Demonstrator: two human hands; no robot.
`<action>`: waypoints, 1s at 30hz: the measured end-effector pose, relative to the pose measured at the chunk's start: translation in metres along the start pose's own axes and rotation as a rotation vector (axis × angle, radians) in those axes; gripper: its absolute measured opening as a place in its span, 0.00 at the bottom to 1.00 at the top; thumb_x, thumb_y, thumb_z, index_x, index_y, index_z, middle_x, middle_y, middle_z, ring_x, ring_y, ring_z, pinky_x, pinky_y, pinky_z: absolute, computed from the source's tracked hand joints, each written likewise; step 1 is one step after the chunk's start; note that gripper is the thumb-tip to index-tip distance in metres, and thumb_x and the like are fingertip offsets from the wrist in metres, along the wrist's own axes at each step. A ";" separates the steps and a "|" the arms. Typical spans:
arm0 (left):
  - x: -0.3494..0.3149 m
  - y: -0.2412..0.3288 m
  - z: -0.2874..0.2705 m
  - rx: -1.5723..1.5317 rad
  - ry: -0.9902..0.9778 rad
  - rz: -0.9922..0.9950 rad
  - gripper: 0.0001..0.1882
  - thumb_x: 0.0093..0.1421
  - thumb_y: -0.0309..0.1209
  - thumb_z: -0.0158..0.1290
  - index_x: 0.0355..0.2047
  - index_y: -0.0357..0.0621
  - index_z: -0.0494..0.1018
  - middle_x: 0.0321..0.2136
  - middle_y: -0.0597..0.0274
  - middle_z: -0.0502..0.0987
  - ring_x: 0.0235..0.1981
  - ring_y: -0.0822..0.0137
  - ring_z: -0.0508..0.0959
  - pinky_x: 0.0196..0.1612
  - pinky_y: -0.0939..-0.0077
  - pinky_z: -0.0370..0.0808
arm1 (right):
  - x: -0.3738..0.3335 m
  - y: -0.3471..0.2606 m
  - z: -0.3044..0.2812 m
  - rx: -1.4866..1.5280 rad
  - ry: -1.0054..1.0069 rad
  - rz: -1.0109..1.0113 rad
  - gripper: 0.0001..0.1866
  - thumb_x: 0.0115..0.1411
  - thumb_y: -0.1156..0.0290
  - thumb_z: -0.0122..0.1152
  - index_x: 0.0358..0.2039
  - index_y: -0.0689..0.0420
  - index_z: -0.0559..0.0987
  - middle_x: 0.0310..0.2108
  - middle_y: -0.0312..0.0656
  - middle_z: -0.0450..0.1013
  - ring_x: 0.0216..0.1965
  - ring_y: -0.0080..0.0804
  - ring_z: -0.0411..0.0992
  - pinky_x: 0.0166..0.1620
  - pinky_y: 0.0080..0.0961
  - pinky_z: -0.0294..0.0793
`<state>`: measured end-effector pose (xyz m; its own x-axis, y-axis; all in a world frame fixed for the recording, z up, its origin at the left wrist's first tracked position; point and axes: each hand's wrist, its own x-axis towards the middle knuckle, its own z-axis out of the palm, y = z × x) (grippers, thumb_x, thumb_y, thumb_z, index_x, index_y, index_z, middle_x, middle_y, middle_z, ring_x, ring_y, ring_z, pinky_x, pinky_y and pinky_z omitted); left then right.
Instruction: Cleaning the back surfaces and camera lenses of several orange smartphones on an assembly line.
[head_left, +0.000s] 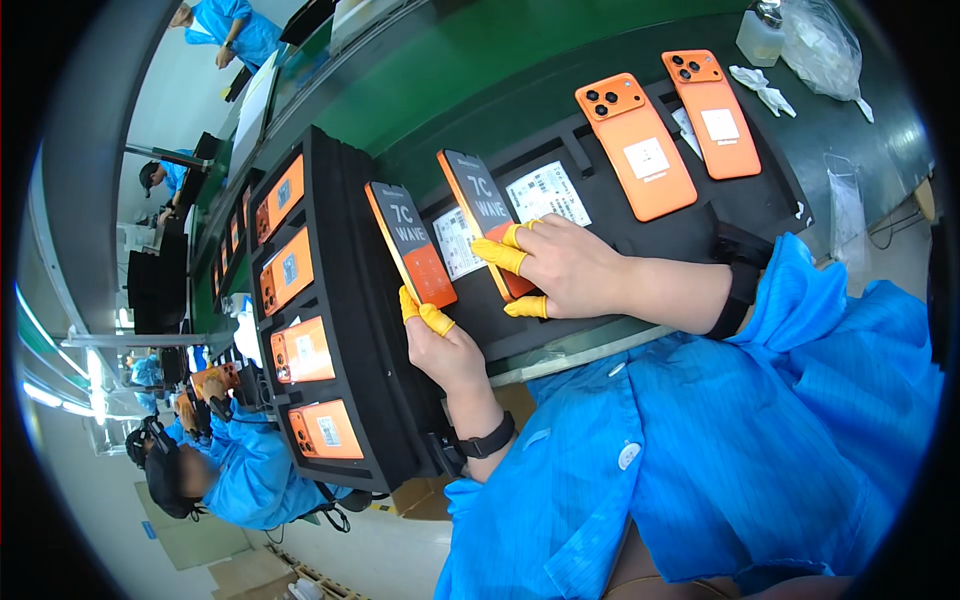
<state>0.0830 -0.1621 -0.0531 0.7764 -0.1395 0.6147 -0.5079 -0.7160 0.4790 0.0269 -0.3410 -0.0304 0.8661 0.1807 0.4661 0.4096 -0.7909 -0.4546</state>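
My left hand [447,355], in yellow finger cots, grips the lower end of an orange phone [410,235] with a dark printed front. My right hand [572,268], also in yellow finger cots, is closed round the lower part of a second phone [477,195] of the same look. Both phones are tilted, side by side over a black tray [775,190]. White printed labels [548,193] show in the tray beside them. Further right, two orange phones lie back up, a nearer one [640,150] and a farther one [712,115], each with a white sticker.
A stack of black trays [350,300] stands at my left, its top one holding several orange phones [302,350]. At the far right are a clear bottle [760,38], a plastic bag [820,50] and crumpled white tissue [762,90]. A co-worker [240,470] in blue sits at the left.
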 end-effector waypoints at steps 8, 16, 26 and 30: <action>0.000 0.005 -0.002 0.009 -0.029 -0.010 0.13 0.59 0.25 0.41 0.41 0.25 0.64 0.35 0.41 0.72 0.36 0.50 0.74 0.37 0.70 0.71 | -0.001 0.001 0.001 -0.030 0.054 -0.029 0.32 0.44 0.63 0.62 0.49 0.60 0.65 0.31 0.43 0.66 0.32 0.35 0.68 0.38 0.29 0.64; -0.001 0.010 -0.005 0.009 -0.074 -0.045 0.14 0.58 0.23 0.41 0.43 0.24 0.62 0.38 0.41 0.71 0.39 0.50 0.73 0.40 0.70 0.70 | -0.003 0.002 0.001 -0.025 0.030 -0.016 0.34 0.44 0.63 0.62 0.51 0.59 0.63 0.33 0.47 0.66 0.35 0.38 0.67 0.39 0.30 0.65; -0.006 0.004 -0.002 0.002 -0.156 -0.065 0.18 0.54 0.23 0.47 0.45 0.29 0.63 0.33 0.47 0.73 0.28 0.61 0.76 0.30 0.77 0.72 | -0.010 0.002 -0.021 0.046 -0.070 0.131 0.34 0.44 0.60 0.62 0.51 0.59 0.62 0.31 0.48 0.67 0.33 0.43 0.67 0.40 0.32 0.65; 0.000 0.007 0.002 0.127 -0.087 0.260 0.18 0.49 0.25 0.52 0.42 0.34 0.68 0.31 0.50 0.72 0.29 0.56 0.74 0.33 0.71 0.72 | -0.024 0.014 -0.033 -0.047 -0.040 0.153 0.32 0.44 0.59 0.61 0.48 0.63 0.64 0.33 0.49 0.67 0.36 0.44 0.66 0.43 0.33 0.62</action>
<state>0.0797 -0.1685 -0.0508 0.6583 -0.3838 0.6476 -0.6476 -0.7273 0.2273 0.0022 -0.3759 -0.0232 0.9285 0.0786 0.3628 0.2591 -0.8371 -0.4819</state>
